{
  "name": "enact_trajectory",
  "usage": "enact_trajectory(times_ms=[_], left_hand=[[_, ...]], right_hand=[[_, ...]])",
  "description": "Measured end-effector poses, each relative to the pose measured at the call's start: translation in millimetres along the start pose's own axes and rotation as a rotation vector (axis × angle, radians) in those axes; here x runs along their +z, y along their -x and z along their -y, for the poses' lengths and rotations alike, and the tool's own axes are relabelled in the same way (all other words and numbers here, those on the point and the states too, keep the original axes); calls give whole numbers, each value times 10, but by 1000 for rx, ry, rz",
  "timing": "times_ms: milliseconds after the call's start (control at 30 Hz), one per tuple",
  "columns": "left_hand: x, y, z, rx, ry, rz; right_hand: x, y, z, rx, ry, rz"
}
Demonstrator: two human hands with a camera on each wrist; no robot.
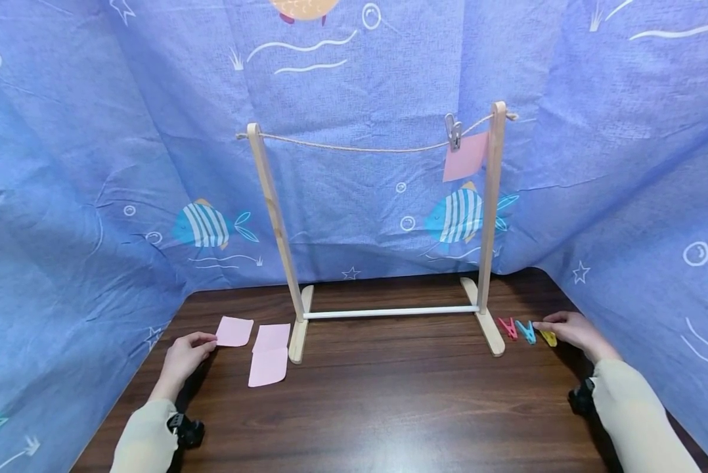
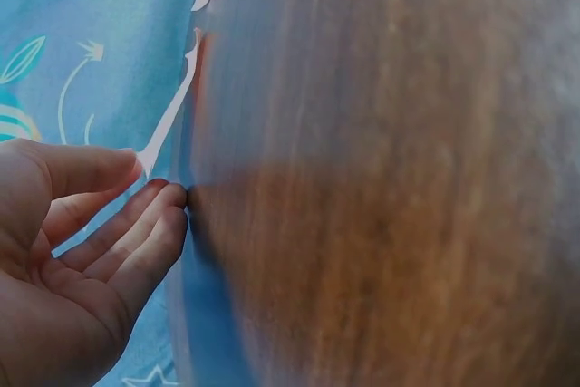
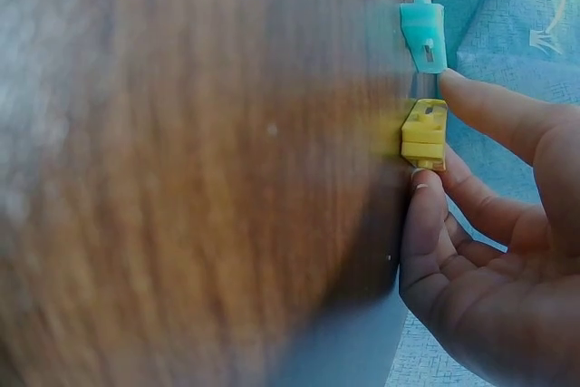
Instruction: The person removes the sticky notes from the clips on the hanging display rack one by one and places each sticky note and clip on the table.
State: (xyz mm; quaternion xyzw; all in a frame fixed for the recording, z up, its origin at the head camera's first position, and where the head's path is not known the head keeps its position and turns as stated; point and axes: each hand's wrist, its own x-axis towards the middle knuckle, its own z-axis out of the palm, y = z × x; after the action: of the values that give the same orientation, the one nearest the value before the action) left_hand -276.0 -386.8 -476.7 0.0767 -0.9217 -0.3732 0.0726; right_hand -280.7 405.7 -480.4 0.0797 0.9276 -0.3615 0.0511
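My left hand (image 1: 182, 361) pinches the near corner of a pink paper square (image 1: 234, 332) at the table's left side. In the left wrist view that paper (image 2: 169, 115) appears edge-on, its end between thumb and finger. Two more pink squares (image 1: 268, 366) lie to its right, one overlapping the other. On the far right, my right hand (image 1: 575, 332) reaches over a yellow clothespin (image 3: 424, 136). One fingertip is right at the clothespin's end; another finger extends past its opposite end, towards a blue clothespin (image 1: 527, 332). A red clothespin (image 1: 508, 328) lies beyond the blue one.
A wooden stand (image 1: 488, 217) with a sagging string (image 1: 360, 150) rises at the back middle. A grey clip (image 1: 454, 135) holds a pink square (image 1: 467, 159) on the string beside the right post. Blue fish-print cloth (image 1: 354, 217) surrounds the dark wooden table (image 1: 377, 394).
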Motion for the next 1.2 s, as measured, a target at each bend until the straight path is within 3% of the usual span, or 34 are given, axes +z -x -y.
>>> enact_trajectory(times_ms=[500, 733, 933, 1200], left_hand=[[-26, 26, 26, -16, -7, -35], [13, 38, -24, -15, 2, -22], [92, 25, -171, 84, -41, -35], [198, 39, -603, 251, -35, -19]], right_hand=[[-3, -17, -5, -23, -52, 17], [-83, 58, 56, 3, -156, 80], [-146, 147, 137, -28, -123, 56], [-148, 174, 287, -97, -75, 23]])
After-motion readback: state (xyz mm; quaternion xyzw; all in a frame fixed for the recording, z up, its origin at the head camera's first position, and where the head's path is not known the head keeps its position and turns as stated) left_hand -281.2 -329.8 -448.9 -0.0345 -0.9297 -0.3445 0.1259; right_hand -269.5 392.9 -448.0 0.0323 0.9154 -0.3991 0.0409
